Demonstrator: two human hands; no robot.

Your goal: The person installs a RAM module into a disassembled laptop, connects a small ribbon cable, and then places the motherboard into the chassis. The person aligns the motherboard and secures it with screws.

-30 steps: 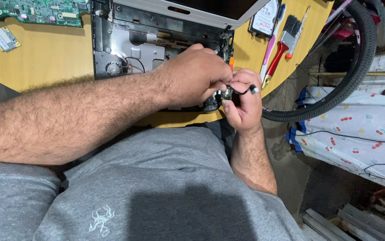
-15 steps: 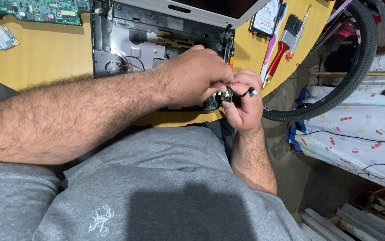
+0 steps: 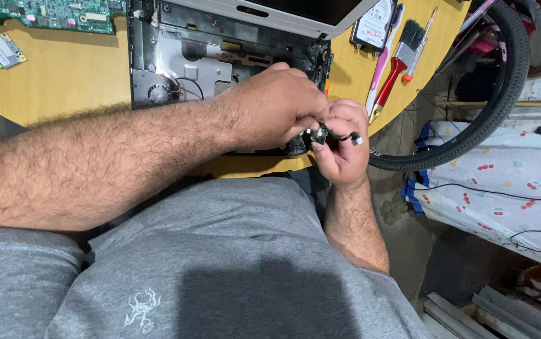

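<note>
A small metal part [image 3: 318,134] is being pinched between both hands, just off the near edge of the round wooden table [image 3: 51,88]. It is being clamped from the left by the left hand [image 3: 276,107] fingertips, and cradled from the right by the curled right hand [image 3: 342,147], with a short black cable [image 3: 345,136] looping out over its fingers. The opened laptop chassis [image 3: 220,56] is being left just behind the hands; a red-handled brush [image 3: 396,66] is lying to the right.

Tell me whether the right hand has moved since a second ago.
No. The right hand sits at the same spot by the opened laptop chassis, beside the red-handled brush, pinching the small metal part.
</note>
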